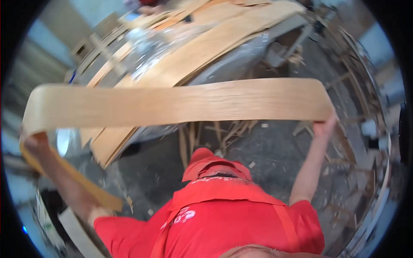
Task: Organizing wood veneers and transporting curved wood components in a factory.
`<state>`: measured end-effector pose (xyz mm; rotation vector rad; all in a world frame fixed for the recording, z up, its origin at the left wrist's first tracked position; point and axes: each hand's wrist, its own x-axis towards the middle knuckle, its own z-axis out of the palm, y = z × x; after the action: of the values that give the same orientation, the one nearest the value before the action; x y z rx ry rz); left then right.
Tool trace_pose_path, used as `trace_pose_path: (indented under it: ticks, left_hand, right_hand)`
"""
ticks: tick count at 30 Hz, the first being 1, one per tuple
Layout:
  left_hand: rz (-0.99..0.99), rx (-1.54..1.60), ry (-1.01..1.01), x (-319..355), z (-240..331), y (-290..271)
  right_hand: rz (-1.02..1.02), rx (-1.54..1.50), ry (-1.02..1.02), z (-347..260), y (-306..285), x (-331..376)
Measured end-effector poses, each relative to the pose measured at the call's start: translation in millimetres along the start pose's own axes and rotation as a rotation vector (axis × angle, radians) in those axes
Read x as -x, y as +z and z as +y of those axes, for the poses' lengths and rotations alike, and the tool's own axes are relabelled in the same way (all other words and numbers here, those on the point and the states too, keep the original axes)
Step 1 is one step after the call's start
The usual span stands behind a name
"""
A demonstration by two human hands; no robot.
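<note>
A long, thin strip of pale wood veneer stretches across in front of me, held up between my widely spread arms. My right hand grips its lower edge near the right end, where the strip bends back. At the far left the veneer curls round, and my left hand holds it there, its fingers mostly hidden by the curl. A yellowish tail of the strip hangs down behind my left forearm.
Beyond the strip, a bench carries stacked long veneer sheets and clear plastic wrap. Scrap strips litter the grey floor. Wooden racks stand at the right. Part of another person shows at the far top.
</note>
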<state>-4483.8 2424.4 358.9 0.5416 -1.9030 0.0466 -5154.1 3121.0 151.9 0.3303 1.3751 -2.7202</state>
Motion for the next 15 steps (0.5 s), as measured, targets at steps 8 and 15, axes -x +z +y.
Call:
trace_pose_path:
  ticks: [8, 15]
  left_hand:
    - [0.147, -0.612, 0.141, -41, 57, 169]
    - [0.174, -0.463, -0.134, -46, 89, 342]
  right_hand:
    - [-0.076, -0.027, -0.049, -14, 82, -178]
    - [-0.079, 0.016, -0.059, -32, 131, -313]
